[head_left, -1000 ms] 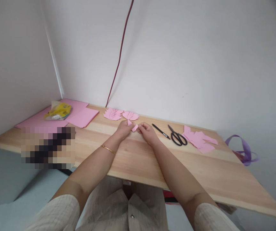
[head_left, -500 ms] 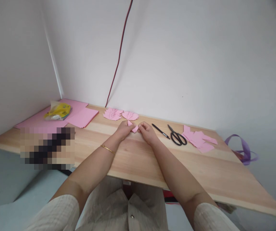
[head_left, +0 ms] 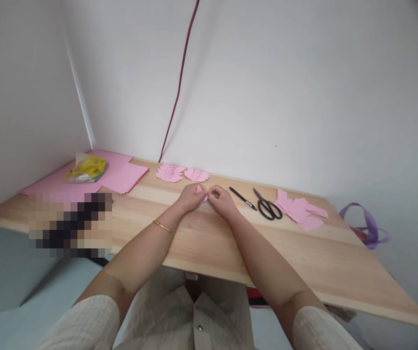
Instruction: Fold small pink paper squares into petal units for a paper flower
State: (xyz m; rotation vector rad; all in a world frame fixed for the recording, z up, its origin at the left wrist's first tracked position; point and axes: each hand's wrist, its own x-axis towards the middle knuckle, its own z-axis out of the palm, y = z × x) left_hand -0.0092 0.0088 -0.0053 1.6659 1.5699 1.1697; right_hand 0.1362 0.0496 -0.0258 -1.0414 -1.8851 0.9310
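Note:
Between my two hands is a small folded piece of pink paper point(head_left: 199, 189), mostly covered by fingers. My left hand point(head_left: 191, 198) is closed on its left part. My right hand point(head_left: 221, 200) pinches at its right edge, with fingertips almost meeting those of the left. Just beyond, two pink paper cutouts with jagged edges, one at the left point(head_left: 170, 173) and one at the right point(head_left: 196, 175), lie on the wooden table point(head_left: 209, 243). A black pen point(head_left: 243, 198) and black-handled scissors point(head_left: 267, 206) rest to the right of my right hand.
Pink paper scraps point(head_left: 302, 211) are spread right of the scissors. At the far left, a yellow plastic packet point(head_left: 88, 168) sits on large pink sheets point(head_left: 121, 176). A purple strap point(head_left: 371, 228) hangs by the right edge. A dark red cable point(head_left: 179, 87) runs down the wall.
My hands have drawn closer together over the pink paper, and less of it shows. The right fingers are more curled. Other things lie as before.

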